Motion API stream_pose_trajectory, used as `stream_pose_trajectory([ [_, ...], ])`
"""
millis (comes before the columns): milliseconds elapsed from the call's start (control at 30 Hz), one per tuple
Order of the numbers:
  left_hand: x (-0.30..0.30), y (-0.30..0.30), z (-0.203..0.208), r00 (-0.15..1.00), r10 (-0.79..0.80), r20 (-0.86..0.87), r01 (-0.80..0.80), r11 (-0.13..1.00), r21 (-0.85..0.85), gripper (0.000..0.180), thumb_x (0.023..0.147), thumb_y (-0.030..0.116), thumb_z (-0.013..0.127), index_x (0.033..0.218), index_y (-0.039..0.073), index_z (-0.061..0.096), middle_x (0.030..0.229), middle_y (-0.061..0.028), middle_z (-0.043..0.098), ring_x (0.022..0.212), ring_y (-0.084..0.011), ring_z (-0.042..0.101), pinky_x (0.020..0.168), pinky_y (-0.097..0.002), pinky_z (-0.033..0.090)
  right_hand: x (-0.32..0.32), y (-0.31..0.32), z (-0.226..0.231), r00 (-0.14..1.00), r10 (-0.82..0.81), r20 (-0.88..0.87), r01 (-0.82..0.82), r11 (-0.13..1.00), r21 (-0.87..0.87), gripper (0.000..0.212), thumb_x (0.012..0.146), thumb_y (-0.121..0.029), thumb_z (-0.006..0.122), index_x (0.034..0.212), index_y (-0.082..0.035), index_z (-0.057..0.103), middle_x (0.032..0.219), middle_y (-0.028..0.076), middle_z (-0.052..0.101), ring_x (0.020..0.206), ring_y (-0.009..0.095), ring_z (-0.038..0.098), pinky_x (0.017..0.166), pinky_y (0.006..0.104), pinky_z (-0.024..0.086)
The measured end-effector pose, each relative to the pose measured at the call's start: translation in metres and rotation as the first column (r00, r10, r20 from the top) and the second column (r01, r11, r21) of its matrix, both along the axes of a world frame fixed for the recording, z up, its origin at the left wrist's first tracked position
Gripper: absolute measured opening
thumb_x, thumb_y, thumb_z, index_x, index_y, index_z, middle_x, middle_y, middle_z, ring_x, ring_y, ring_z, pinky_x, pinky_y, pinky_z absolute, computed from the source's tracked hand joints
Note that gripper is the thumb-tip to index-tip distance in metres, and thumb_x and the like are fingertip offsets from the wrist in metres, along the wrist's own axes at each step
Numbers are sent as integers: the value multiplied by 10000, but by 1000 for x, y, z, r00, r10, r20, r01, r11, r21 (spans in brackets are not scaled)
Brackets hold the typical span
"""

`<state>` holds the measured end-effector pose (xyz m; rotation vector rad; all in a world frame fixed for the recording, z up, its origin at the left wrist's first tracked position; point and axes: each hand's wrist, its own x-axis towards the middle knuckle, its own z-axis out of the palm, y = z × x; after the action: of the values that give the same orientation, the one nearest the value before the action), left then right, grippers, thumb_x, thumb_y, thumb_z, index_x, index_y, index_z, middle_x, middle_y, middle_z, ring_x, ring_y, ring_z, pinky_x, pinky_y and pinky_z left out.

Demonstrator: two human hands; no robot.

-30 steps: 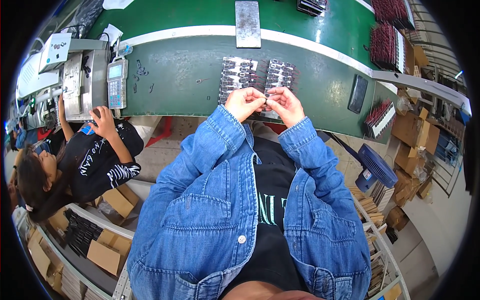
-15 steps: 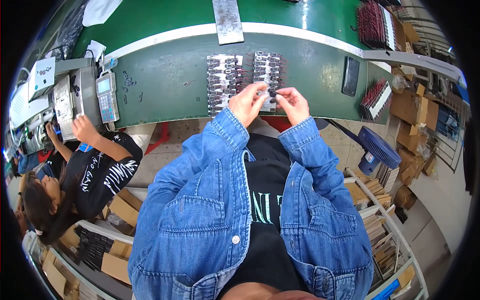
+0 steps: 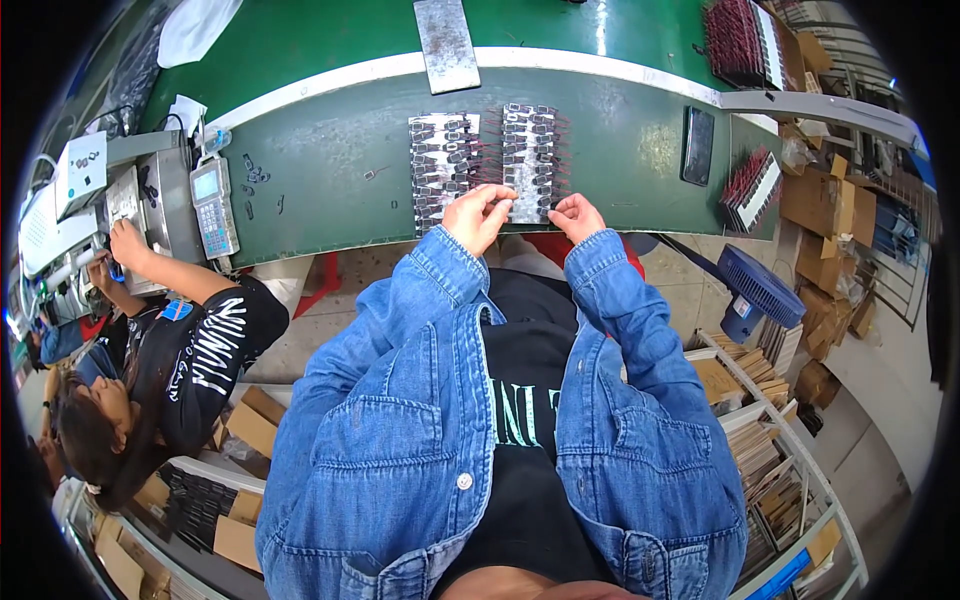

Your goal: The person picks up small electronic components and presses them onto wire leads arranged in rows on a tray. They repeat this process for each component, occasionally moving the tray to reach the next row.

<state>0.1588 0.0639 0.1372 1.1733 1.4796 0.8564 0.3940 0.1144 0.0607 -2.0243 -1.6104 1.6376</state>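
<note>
Two white boards lie side by side on the green table in front of me: a left board [image 3: 441, 181] and a right board [image 3: 527, 165]. Both carry rows of small black parts with thin red wires. My left hand [image 3: 478, 216] pinches thumb and forefinger together at the near left corner of the right board. At that board's near right corner is my right hand [image 3: 578, 217], its thumb and fingertips also drawn together. Whatever either pinch holds is too small to make out.
A black phone [image 3: 698, 147] and a wired rack [image 3: 754, 192] lie to the right. A keypad device [image 3: 213, 207] and loose black parts [image 3: 256, 172] are at left. A metal plate [image 3: 448, 45] lies beyond the boards. A blue fan [image 3: 760, 285] stands right; a co-worker [image 3: 190, 340] sits left.
My hands have moved slightly nearer to me and farther apart. The dark part that was between my fingertips is no longer seen there. The co-worker's raised hand has moved down and left.
</note>
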Motion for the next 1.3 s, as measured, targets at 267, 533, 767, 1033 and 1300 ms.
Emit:
stream_pose_trajectory([
  [267, 0, -3, -3, 995, 39, 91, -36, 999, -32, 171, 877, 89, 564, 1023, 45, 643, 922, -80, 650, 708, -136, 630, 663, -265, 511, 1, -5, -4, 998, 61, -8, -56, 955, 292, 222, 750, -179, 724, 860, -42, 588, 799, 60, 633, 721, 186, 619, 685, 307, 505],
  [533, -24, -12, -5, 982, 139, 125, -125, 985, -116, 167, 906, 100, 568, 1042, 30, 634, 853, -33, 653, 703, -87, 618, 633, -231, 511, -14, -28, 52, 873, 386, 297, -471, 513, 718, 180, 768, -107, 688, 934, -104, 618, 836, 65, 598, 766, 244, 604, 668, 349, 492],
  [767, -74, -30, -19, 937, 349, 21, -346, 935, -81, 165, 917, 117, 561, 1046, 43, 631, 860, -20, 653, 691, -72, 603, 608, -225, 502, -11, -33, 42, 828, 394, 400, -546, 400, 736, 187, 769, -114, 682, 945, -110, 621, 877, 70, 615, 815, 265, 593, 721, 367, 481],
  [1033, -162, -36, -50, 728, 396, -560, -459, 888, 31, 191, 832, 113, 639, 1017, 65, 640, 933, -69, 647, 728, -182, 643, 669, -312, 522, -11, -33, 34, 837, 373, 400, -536, 412, 737, 154, 761, -81, 681, 897, -96, 610, 861, 79, 615, 804, 269, 589, 725, 367, 483],
  [1300, -178, -40, -75, 723, 330, -607, -348, 933, 94, 252, 785, 189, 702, 1012, 94, 648, 911, -53, 607, 658, -176, 589, 659, -324, 509, -14, -30, 35, 847, 452, 281, -485, 438, 757, 178, 754, -54, 692, 914, -80, 620, 873, 88, 620, 812, 269, 600, 734, 367, 495],
])
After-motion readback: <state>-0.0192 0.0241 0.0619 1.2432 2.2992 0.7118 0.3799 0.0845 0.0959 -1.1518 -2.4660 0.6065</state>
